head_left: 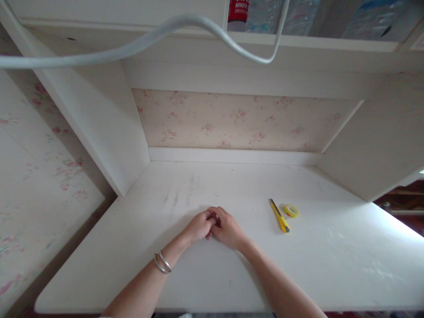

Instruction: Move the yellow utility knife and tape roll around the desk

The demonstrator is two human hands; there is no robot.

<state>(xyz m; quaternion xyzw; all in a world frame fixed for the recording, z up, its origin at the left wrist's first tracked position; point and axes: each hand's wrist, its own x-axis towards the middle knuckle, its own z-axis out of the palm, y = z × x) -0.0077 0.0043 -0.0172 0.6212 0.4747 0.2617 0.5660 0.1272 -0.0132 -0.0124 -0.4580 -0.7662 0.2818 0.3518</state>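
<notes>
Red label above shelf edge, near its left end: white capitals read "HONGFU". Line over "HONGFU" cut by upper picture border; only lower parts of letters show, word not readable for certain. Smaller white line under "HONGFU", also above shelf edge, too blurred to read. Farther right above shelf edge, clear plastic bears no legible lettering.

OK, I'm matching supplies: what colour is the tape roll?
The tape roll is yellow, seen best in the head view.
</notes>
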